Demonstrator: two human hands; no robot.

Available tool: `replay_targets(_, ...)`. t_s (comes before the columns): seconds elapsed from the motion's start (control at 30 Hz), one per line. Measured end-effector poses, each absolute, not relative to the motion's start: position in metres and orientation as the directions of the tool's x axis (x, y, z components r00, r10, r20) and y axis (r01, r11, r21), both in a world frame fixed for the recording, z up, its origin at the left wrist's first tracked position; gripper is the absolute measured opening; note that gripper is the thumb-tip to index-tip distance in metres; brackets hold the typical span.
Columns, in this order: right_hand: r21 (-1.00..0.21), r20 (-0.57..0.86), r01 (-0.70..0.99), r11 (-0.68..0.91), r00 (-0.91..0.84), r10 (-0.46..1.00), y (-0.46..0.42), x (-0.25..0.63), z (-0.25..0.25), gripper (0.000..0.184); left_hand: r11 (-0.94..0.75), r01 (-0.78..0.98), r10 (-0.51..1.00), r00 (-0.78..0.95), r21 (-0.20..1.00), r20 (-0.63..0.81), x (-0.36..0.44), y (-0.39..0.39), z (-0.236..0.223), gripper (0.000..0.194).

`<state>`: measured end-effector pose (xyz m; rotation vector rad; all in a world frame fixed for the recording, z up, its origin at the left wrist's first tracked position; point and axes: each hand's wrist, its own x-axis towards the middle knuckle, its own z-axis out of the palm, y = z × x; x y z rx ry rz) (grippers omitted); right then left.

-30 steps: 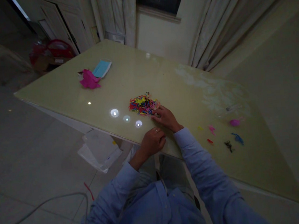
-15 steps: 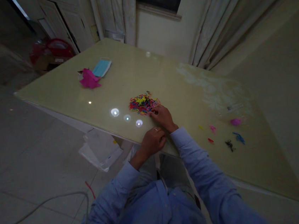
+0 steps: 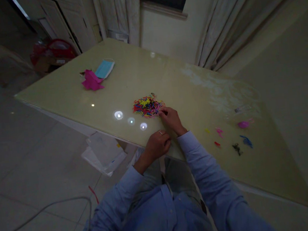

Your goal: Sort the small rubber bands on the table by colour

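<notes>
A mixed pile of small coloured rubber bands lies on the glossy table in front of me. At the pile's right edge, the thumb and forefinger of my right hand are pinched together. Whatever they may hold is too small to make out. My left hand, with a ring on one finger, rests at the table's near edge with its fingers curled in. What lies inside that hand is hidden. Small sorted clusters are to the right: pink bands, red ones, black ones and blue ones.
A faint yellow cluster and a bright pink bundle are also on the right. At the far left lie a blue face mask and crumpled pink paper. White plastic bags sit below the table edge.
My right hand has shifted slightly right, from the pile's lower right part to its right edge. The left hand stays almost in place.
</notes>
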<state>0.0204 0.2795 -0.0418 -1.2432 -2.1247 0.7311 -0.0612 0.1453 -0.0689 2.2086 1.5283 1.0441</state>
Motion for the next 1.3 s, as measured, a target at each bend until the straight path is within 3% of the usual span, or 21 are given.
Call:
replay_targets(0.2, -0.940, -0.102, 0.339, 0.032, -0.369, 0.924, 0.287, 0.027, -0.028, 0.022, -0.422, 0.685, 0.888, 0.182, 0.594, 0.422, -0.062, 0.145, -0.069, 0.013)
replay_targets(0.3, -0.959, -0.212, 0.252, -0.127, -0.345, 0.914, 0.287, 0.026, -0.027, 0.026, -0.426, 0.687, 0.885, 0.181, 0.588, 0.430, -0.062, 0.145, -0.069, 0.012)
replay_targets(0.63, -0.943, -0.306, 0.018, -0.331, -0.430, 0.849, 0.273, 0.030, -0.016, 0.038, -0.429, 0.679, 0.886, 0.186, 0.595, 0.425, -0.062, 0.146, -0.069, 0.013)
replay_targets(0.97, -0.890, -0.231, -0.254, -0.379, -0.466, 0.854, 0.220, 0.071, 0.025, 0.030, -0.437, 0.643, 0.875, 0.141, 0.629, 0.464, -0.064, 0.145, -0.070, 0.014)
replay_targets(1.3, -0.890, -0.172, -0.344, -0.299, -0.354, 0.919, 0.185, 0.133, 0.047, 0.024, -0.372, 0.599, 0.898, 0.038, 0.710, 0.438, -0.070, 0.148, -0.067, 0.016)
